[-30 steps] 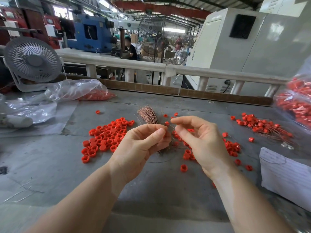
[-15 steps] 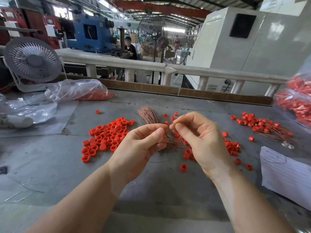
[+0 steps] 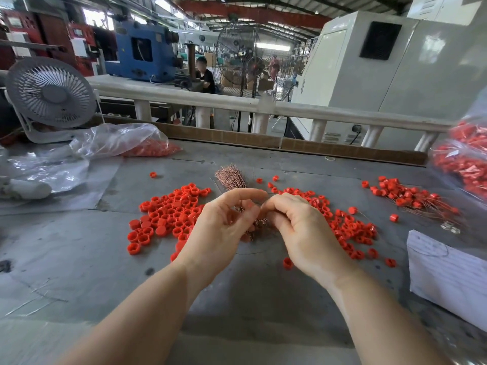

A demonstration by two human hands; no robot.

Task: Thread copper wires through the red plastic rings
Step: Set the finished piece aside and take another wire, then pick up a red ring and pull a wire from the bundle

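A bundle of thin copper wires (image 3: 232, 177) lies on the grey table (image 3: 79, 254), its near part hidden behind my hands. My left hand (image 3: 224, 230) has its fingers curled around the bundle's lower end. My right hand (image 3: 300, 227) meets it fingertip to fingertip and pinches at the wires; what sits between its fingers is hidden. Loose red plastic rings form a pile (image 3: 168, 214) left of my hands and another pile (image 3: 350, 225) to the right.
Rings with wires through them (image 3: 413, 198) lie at the right. Bags of red rings sit at the far left (image 3: 137, 146) and the right edge (image 3: 463, 159). A white fan (image 3: 50, 96) stands back left. A white paper sheet (image 3: 448, 280) lies near right.
My right hand has moved left and closed in, its fingertips now touching my left hand's at the wire bundle. My left hand's fingers have lifted slightly.
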